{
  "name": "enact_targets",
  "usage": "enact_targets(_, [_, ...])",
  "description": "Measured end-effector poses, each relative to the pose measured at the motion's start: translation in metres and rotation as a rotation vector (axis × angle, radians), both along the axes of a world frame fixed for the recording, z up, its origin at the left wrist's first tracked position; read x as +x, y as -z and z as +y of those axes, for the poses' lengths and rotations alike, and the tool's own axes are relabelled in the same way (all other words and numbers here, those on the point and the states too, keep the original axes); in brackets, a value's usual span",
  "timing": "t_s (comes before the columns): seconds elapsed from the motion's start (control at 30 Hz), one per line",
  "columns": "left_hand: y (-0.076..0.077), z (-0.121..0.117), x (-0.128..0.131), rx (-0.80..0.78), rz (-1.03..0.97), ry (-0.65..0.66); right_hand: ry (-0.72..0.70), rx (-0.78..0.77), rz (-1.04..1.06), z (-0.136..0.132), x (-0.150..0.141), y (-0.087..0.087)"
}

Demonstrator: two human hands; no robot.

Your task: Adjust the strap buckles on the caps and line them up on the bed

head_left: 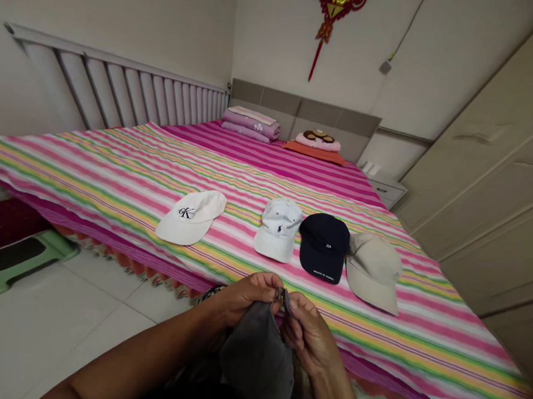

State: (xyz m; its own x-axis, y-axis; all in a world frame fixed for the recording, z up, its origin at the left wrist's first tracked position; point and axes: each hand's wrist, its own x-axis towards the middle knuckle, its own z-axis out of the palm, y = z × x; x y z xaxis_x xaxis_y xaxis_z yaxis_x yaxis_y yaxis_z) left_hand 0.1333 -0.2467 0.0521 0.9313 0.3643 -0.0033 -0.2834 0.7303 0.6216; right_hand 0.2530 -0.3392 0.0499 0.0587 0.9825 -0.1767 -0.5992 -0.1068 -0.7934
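I have both hands close together low in frame, left hand [247,294] and right hand [306,331], each pinched on the back edge of a grey cap [257,355] held in the air just off the near edge of the bed [115,160]. Fingertips meet at a small metal piece at the cap's top edge, probably the strap buckle, but it's too small to be sure. Risk as I read it: the grip is only a fingertip pinch on thin fabric, so the strap could slip out, or the cap could drop to the floor between me and the bed. On the striped cover lie four more caps: a white logo cap [191,216] off to the left, then a white cap [278,229], a navy cap [324,246] and a beige cap [373,269] packed side by side, touching or nearly. Nothing blocks the hands. Folded bedding [252,123] and a pillow [317,143] sit far back, a green stool [14,262] on the floor left.
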Motion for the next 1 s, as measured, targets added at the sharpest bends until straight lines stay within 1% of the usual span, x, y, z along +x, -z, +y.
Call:
enact_targets(0.1, [0.001, 0.000, 0.000, -0.018, -0.001, 0.001, -0.027, 0.006, 0.008, 0.001, -0.001, 0.003])
enact_targets(0.27, [0.002, 0.000, -0.001, -0.024, 0.006, 0.003, -0.033, 0.000, 0.021, 0.003, 0.000, 0.005])
enact_targets(0.47, [0.001, 0.001, -0.003, -0.002, 0.017, 0.005, -0.033, -0.022, -0.014, 0.003, 0.000, 0.005])
enact_targets(0.63, [0.002, 0.003, -0.005, 0.018, 0.053, -0.017, -0.014, -0.002, -0.029, 0.004, 0.000, 0.004])
enact_targets(0.87, [0.006, 0.002, -0.004, -0.011, 0.040, -0.018, 0.000, 0.019, -0.024, 0.006, -0.005, 0.000])
enact_targets(1.0, [0.009, 0.002, -0.004, 0.003, 0.042, -0.041, -0.002, 0.010, 0.005, 0.007, -0.010, -0.004])
